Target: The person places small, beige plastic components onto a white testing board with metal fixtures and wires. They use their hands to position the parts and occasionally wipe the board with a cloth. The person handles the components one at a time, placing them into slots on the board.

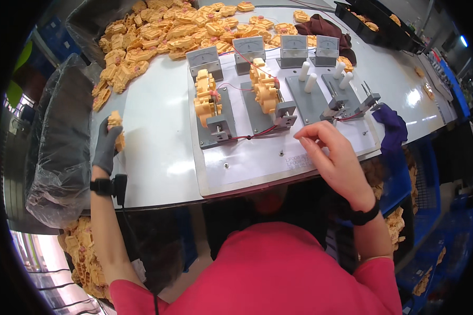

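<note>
Your gloved left hand (106, 146) is closed around a yellow plastic gear housing (115, 127) at the table's left edge. Your bare right hand (333, 155) holds nothing, fingers curled, fingertips (301, 137) on the white test board (278, 157) just below the clamp fixtures (284, 113).

1. A flat grey metal test board (257, 168) lies at the centre of the white worktop (152, 136).
2. Four square-faced panel meters (249, 48) stand in a row along the board's 12 o'clock edge.
3. Two yellow plastic gear housings (206, 97) sit on the board's left two fixtures.
4. A heap of yellow plastic housings (163, 31) lies at 11 o'clock.
5. A clear plastic bag (55, 152) hangs at 9 o'clock, off the worktop.
6. A purple cloth (391, 126) lies at 3 o'clock.
</note>
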